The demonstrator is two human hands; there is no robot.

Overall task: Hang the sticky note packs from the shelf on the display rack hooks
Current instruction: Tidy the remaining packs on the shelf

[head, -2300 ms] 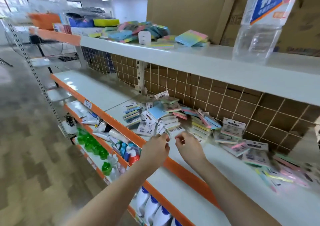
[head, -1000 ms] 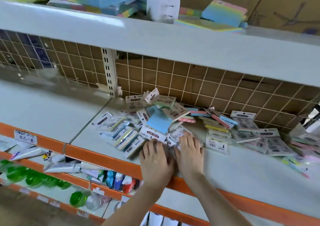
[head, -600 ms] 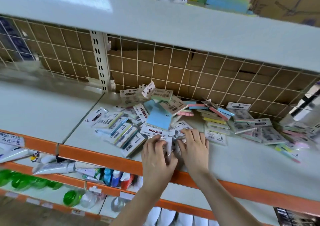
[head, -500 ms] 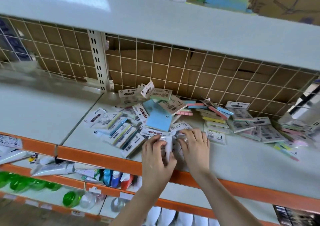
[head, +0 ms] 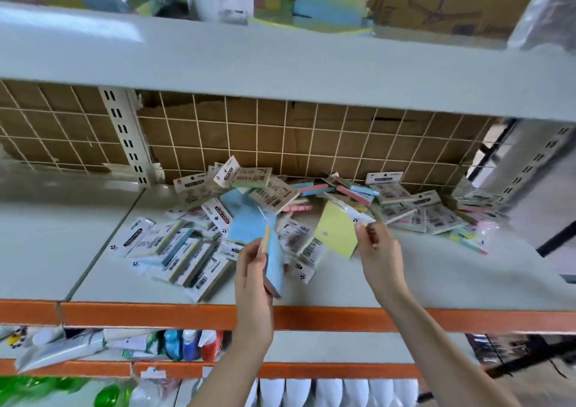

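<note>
While both my hands are up over the middle shelf (head: 436,275), each one grips a sticky note pack: my left hand (head: 254,269) has its fingers curled round a blue pack (head: 275,263) held on edge, a pink-yellow strip showing along its upper side, and my right hand (head: 378,250) pinches a yellow pack (head: 336,232) by its upper right corner, tilted, clear of the shelf surface. Loose pile of sticky note packs (head: 199,250) lies on the shelf just behind and left of the hands, many face down with barcodes up, some with white header cards reading STICKY NOTE; more packs (head: 417,210) spread to the right toward the back. Larger light blue pad (head: 246,219) sits in the middle of the pile, just above my left hand. Wire grid back panel (head: 280,138) with brown cardboard behind it stands at the rear; slotted white upright (head: 124,138) at left. Upper shelf (head: 280,63) carries pastel note blocks (head: 330,7), blurred. Orange shelf edge (head: 156,313) runs along the front, bottles (head: 193,344) on the shelf below, white caps lower down. Cannot tell any hooks from this view.
</note>
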